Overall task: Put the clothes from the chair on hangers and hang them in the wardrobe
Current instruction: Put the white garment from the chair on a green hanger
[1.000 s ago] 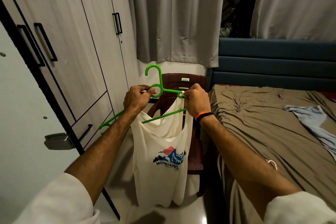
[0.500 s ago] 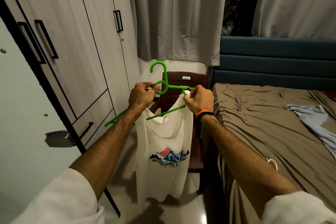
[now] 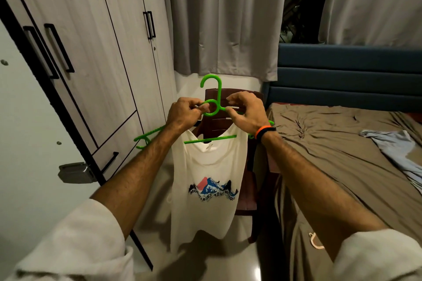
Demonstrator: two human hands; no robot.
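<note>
White t-shirt with a mountain print hangs in mid-air in front of the dark brown chair, half threaded onto a green hanger; hanger's lower bar crosses the neck opening, hook points up, left arm of hanger sticks out bare toward the wardrobe, right end pokes out just past the right wrist. Left hand grips the hanger at the ring below the hook, fingers curled round the plastic. Right hand pinches the hanger's right shoulder bar, fingers narrow round it; cannot tell if shirt fabric is caught in the pinch too. Orange and black band on right wrist. Both forearms bare, light sleeves at frame bottom. Wardrobe on the left, pale wood-look doors with black handles, doors in view shut. An open white door edge with a metal latch sits near left. Grey curtains behind the chair. Bed on the right with a brown sheet, blue headboard, a light blue garment lying on it.
</note>
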